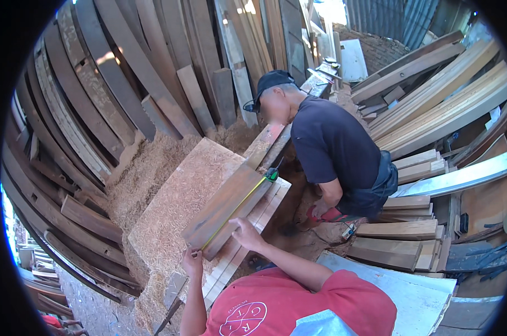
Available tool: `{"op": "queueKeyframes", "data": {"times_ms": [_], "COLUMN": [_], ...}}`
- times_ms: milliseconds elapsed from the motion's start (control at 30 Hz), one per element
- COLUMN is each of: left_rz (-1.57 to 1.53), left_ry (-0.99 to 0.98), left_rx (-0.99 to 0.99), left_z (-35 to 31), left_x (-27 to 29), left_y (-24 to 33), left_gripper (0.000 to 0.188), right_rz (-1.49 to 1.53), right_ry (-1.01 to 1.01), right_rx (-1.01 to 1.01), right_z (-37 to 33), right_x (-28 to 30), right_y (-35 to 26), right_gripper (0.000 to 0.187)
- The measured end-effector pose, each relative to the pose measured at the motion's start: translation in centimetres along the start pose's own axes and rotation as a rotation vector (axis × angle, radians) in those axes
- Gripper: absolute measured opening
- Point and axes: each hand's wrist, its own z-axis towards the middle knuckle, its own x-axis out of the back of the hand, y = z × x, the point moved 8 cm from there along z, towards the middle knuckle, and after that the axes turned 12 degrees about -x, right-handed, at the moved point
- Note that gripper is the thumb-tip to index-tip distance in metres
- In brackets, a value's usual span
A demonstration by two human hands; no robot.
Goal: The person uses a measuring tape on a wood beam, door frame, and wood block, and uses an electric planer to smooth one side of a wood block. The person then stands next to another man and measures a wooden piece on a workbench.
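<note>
Two brown planks lie side by side on a sawdust-covered bench board (169, 199), the wider plank (222, 204) on the left. A tape measure (271, 175) with a green and black case sits at their far end, and its yellow blade runs along the planks toward me. My left hand (192, 263) is at the near end of the planks, fingers closed at the blade's tip. Reaching across the narrower plank's (217, 249) right edge, my right hand (248, 235) has a finger stretched out and seems to hold nothing; its other fingers are partly hidden.
Opposite, to the right, a co-worker (337, 145) in dark clothes bends down, a hand near a red object (326, 215). Tall boards (147, 73) lean at the left and back. Stacked lumber (444, 106) fills the right. Wood shavings (133, 173) pile beside the bench.
</note>
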Motion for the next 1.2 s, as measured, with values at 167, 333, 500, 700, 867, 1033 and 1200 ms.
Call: {"op": "queueKeyframes", "data": {"times_ms": [167, 333, 500, 700, 867, 1033, 1200], "left_rz": [0.001, 0.004, -0.024, -0.007, -0.03, 0.01, 0.045], "left_ry": [0.0, -0.007, -0.024, -0.085, 0.047, 0.163, 0.256], "left_rx": [0.025, 0.033, -0.004, -0.021, -0.057, -0.002, 0.121], "left_z": [-0.2, 0.0, 0.2, 0.9, 1.6, 2.8, 2.3], "left_x": [0.3, 0.1, -0.6, 0.3, 2.3, 3.2, 3.4], "left_y": [0.3, -0.1, -2.0, -1.0, 0.6, -1.1, -8.0], "left_gripper": [0.016, 0.018, 0.02, 0.026, 0.035, 0.037, 0.04], "right_rz": [0.095, 0.081, 0.084, 0.066, 0.17, 0.225, 0.168], "right_ry": [-0.287, -0.489, -0.878, -1.302, -1.683, -1.967, -1.924], "right_rx": [-0.037, 0.067, 0.106, 0.248, 0.307, 0.447, 0.278], "right_z": [-0.5, -2.2, -5.5, -10.2, -15.1, -19.4, -17.7], "right_x": [-3.5, -6.0, -8.6, -10.5, -12.0, -12.5, -14.0], "right_y": [-2.5, -5.3, -9.5, -14.8, -18.1, -20.6, -19.7], "right_gripper": [0.036, 0.033, 0.035, 0.035, 0.035, 0.049, 0.074]}}
